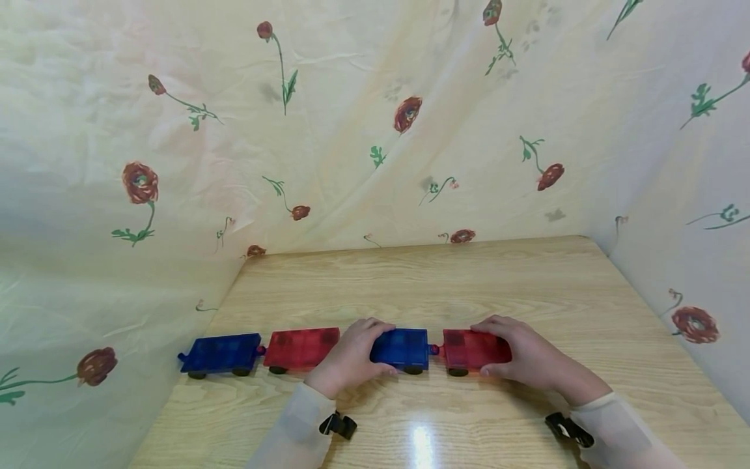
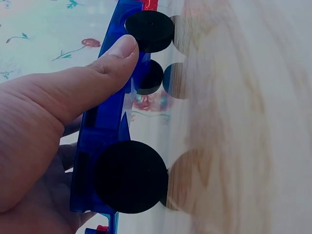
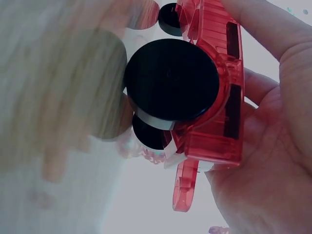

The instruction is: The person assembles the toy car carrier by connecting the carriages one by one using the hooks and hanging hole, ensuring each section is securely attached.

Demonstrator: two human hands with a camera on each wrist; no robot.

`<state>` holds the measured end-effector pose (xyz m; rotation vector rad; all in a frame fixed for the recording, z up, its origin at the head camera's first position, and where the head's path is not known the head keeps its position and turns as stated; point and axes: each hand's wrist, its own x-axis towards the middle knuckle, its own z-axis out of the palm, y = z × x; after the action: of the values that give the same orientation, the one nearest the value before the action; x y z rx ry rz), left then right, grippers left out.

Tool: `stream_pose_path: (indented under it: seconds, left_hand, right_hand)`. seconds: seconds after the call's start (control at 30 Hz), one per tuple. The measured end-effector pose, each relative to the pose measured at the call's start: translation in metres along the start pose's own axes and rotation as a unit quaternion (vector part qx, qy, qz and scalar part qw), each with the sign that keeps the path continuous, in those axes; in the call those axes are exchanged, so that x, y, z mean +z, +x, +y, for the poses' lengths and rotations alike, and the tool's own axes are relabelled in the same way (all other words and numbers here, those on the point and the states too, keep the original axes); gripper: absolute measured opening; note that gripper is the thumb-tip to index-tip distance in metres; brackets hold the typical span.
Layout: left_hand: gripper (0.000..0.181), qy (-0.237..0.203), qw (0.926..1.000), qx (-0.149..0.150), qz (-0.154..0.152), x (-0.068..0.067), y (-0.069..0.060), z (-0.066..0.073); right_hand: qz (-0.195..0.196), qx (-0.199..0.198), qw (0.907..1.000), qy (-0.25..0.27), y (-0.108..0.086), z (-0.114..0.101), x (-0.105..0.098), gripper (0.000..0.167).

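Several see-through toy wagons with black wheels stand in a row on the table. My left hand (image 1: pixel 350 357) grips a blue wagon (image 1: pixel 410 345) across its width, thumb on the near side and fingers on the far side. At the right end, my right hand (image 1: pixel 530 352) holds a red wagon (image 1: pixel 465 345) the same way. Between these two, their couplings (image 1: pixel 433 350) meet. In the left wrist view the blue wagon's wheel (image 2: pixel 130 176) sits at the tabletop. A red hook (image 3: pixel 185 187) sticks out from the red wagon in the right wrist view.
Left of my left hand stand another red wagon (image 1: pixel 301 348) and, at the far left, another blue wagon (image 1: pixel 222 355), meeting at their couplings. The wooden table (image 1: pixel 410 280) is bordered by flower-patterned cloth (image 1: pixel 351 130) behind and at both sides.
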<state>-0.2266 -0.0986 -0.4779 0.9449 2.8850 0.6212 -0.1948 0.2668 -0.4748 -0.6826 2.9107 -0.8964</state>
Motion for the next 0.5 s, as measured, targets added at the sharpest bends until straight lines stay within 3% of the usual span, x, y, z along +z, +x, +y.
stream_pose_path:
  seconds: [0.5]
  left_hand:
    - [0.082, -0.048, 0.9987, 0.005, -0.018, -0.004, -0.002, -0.008]
  right_hand:
    - [-0.013, 0.011, 0.9997, -0.015, -0.003, 0.001, -0.010, 0.073]
